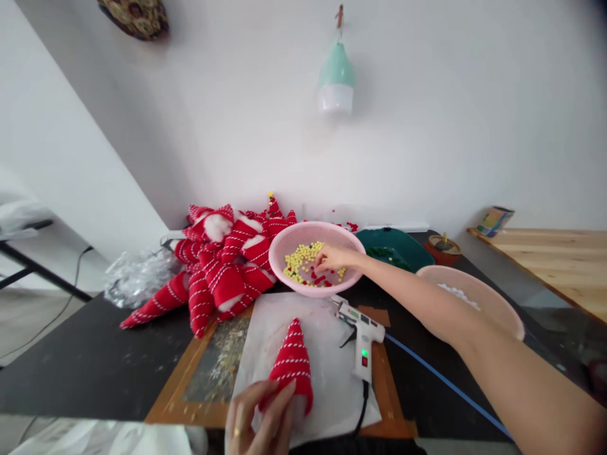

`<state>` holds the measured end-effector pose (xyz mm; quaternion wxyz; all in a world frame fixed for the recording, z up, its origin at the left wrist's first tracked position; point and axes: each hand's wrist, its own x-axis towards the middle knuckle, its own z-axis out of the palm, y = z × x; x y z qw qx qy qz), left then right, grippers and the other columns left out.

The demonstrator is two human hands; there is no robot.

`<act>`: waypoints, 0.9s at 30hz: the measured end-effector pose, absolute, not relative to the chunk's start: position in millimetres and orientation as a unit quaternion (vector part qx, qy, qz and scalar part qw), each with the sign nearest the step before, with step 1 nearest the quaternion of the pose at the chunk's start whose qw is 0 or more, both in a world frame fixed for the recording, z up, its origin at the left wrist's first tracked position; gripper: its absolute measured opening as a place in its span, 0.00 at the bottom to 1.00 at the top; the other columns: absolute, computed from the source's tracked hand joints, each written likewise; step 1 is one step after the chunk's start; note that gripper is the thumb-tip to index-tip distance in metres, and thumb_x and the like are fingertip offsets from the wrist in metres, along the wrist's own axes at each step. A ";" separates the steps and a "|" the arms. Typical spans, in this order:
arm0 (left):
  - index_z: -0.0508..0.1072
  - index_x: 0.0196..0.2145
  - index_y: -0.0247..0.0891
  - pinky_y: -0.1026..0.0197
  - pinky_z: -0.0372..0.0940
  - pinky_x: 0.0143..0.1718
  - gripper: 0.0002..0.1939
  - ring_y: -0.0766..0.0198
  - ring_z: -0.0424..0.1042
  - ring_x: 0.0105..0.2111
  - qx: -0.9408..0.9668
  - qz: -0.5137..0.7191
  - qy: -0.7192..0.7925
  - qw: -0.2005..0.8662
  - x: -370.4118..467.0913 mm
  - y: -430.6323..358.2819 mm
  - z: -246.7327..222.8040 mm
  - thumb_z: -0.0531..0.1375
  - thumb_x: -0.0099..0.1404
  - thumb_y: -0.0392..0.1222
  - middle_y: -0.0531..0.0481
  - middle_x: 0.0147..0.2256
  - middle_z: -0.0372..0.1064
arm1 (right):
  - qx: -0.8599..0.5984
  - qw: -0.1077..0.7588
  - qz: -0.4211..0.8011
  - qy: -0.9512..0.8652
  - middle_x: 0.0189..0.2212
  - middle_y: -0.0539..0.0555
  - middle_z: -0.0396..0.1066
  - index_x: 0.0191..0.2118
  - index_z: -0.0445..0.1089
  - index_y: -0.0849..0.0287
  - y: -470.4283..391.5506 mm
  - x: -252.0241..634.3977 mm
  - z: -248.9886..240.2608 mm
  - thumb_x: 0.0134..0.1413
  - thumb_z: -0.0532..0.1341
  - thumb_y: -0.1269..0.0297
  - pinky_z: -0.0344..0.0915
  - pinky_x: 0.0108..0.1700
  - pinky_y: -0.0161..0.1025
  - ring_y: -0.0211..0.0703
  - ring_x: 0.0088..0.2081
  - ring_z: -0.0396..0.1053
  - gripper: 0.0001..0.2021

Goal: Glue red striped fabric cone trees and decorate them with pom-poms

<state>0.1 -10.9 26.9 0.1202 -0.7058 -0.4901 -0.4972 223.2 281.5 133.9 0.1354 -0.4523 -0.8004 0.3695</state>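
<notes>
A red cone with white twisted stripes (294,354) lies on a white sheet (327,404), its tip pointing away from me. My left hand (260,417) holds it near its wide end, fingers across the red fabric. My right hand (332,258) reaches into a pink basket (277,268) of small yellow and red pompoms (296,262). Its fingertips are pinched together low among the pompoms; anything between them is too small to make out. Right of the cone, a white glue gun (364,335) with a lit green light rests on the sheet.
Striped red cones (222,278) with white stuffing are piled at the back left, beside crumpled clear plastic (137,278). Behind my right arm stand a green basin (412,249) and a brown pot (443,251). A pale pink basket (502,309) sits right; a blue cord (441,376) crosses the table.
</notes>
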 end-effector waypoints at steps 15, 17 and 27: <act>0.79 0.47 0.45 0.57 0.70 0.44 0.17 0.62 0.72 0.41 -0.707 -0.481 -0.509 0.101 21.8 -27.4 39.9 0.65 0.65 0.27 0.48 0.41 0.70 | -0.451 0.223 0.269 -0.821 0.34 0.55 0.80 0.31 0.77 0.59 268.2 229.4 126.4 0.57 0.62 0.76 0.65 0.39 0.40 0.44 0.34 0.74 0.09; 0.78 0.48 0.44 0.57 0.69 0.44 0.17 0.62 0.72 0.41 -0.706 -0.483 -0.508 0.098 22.1 -27.1 40.2 0.65 0.65 0.27 0.48 0.40 0.71 | -0.452 0.244 0.265 -0.816 0.35 0.56 0.80 0.34 0.77 0.59 263.1 228.3 128.1 0.57 0.62 0.77 0.67 0.39 0.40 0.44 0.35 0.75 0.08; 0.76 0.49 0.42 0.57 0.67 0.46 0.17 0.61 0.71 0.40 -0.697 -0.500 -0.508 0.081 17.3 -21.1 34.6 0.64 0.65 0.27 0.48 0.40 0.71 | -0.470 0.298 0.233 -0.797 0.30 0.51 0.78 0.31 0.76 0.57 247.2 233.8 128.0 0.53 0.61 0.80 0.71 0.36 0.40 0.42 0.30 0.74 0.10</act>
